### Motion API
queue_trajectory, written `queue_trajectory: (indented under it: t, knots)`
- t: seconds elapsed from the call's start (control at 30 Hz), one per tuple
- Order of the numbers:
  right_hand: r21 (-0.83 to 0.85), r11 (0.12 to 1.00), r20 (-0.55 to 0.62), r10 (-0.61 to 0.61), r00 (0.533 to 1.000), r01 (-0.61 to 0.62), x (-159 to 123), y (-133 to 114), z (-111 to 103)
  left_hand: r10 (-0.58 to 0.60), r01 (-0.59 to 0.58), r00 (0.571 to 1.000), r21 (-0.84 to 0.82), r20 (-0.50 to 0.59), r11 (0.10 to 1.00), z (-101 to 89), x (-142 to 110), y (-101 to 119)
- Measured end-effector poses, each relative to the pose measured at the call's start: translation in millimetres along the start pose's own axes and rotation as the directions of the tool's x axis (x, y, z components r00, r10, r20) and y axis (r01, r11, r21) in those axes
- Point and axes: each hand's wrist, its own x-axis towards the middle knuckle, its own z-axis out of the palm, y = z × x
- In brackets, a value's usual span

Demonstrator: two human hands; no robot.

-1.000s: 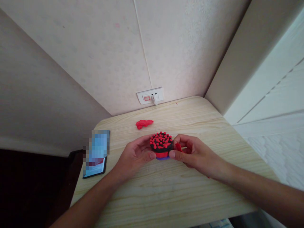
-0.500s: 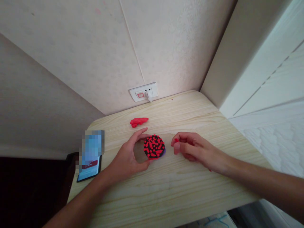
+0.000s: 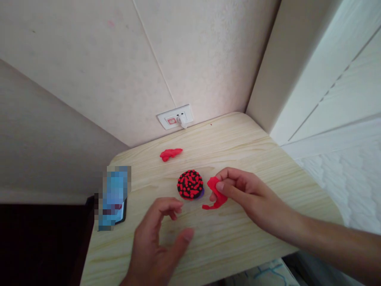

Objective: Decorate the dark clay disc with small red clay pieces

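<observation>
A small round black clay cake (image 3: 190, 184) dotted with red bits sits on a purple base in the middle of the light wooden table (image 3: 253, 147). Just right of it, my right hand (image 3: 241, 192) pinches a flat strip of red clay (image 3: 216, 194) that droops onto the table. My left hand (image 3: 157, 242) hovers in front of the cake, apart from it, fingers loosely curled and spread, holding nothing.
A lump of red clay (image 3: 170, 154) lies farther back on the table. A phone (image 3: 113, 198) rests at the table's left edge. A wall socket (image 3: 175, 117) with a plug sits behind the table. A white cabinet (image 3: 327, 79) stands to the right.
My left hand has let go of the cake and drawn back toward me. My right hand has pulled a red clay strip out into view beside the cake.
</observation>
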Motion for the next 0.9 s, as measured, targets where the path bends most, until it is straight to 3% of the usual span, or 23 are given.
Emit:
queue_trajectory:
  t: [0.1,0.2,0.47,0.67,0.9]
  knots:
    - [-0.005,1.0,0.03,-0.019,0.999,0.019,-5.6,-5.2,4.4,0.091,-0.096,0.995,0.115,0.051,0.989,20.1,-5.3,19.7]
    - [-0.037,0.998,0.042,-0.042,0.998,0.044,-9.5,-10.3,4.5,0.083,-0.089,0.994,0.106,0.067,0.99,34.7,2.2,28.0]
    - [-0.176,0.982,-0.013,-0.073,0.997,0.069,0.9,-2.9,-18.4,-0.111,0.111,0.988,0.006,0.107,0.994,52.5,0.3,26.6]
    - [-0.27,0.962,-0.002,-0.034,0.999,0.032,4.4,-3.6,-26.2,-0.304,0.324,0.945,-0.208,0.124,0.923,63.3,-9.1,21.2]
    - [-0.289,0.957,-0.029,-0.01,1.0,0.001,-0.7,-5.7,-24.1,-0.345,0.368,0.93,-0.333,0.128,0.868,68.6,-0.5,33.7]
